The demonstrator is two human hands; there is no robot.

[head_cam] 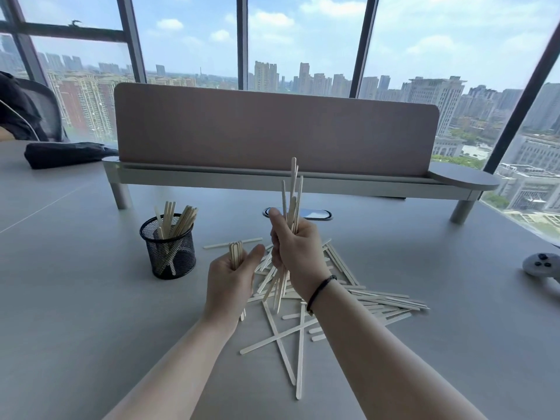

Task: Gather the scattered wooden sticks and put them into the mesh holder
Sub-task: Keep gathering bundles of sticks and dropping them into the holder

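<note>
A black mesh holder (168,253) stands on the grey table, left of centre, with several pale wooden sticks upright in it. My right hand (295,247) is raised above the table, closed around a loose bundle of wooden sticks (292,189) that fans out above and below the fist. My left hand (231,278), just right of the holder, grips a small tidy bundle of sticks (235,256) pointing up. A scattered pile of sticks (378,301) lies on the table under and to the right of both hands.
A pink desk divider (272,131) on a raised shelf runs across the back. A cable grommet (315,214) sits behind my right hand. A grey game controller (542,265) lies at the right edge, and a dark bag (66,153) at the far left.
</note>
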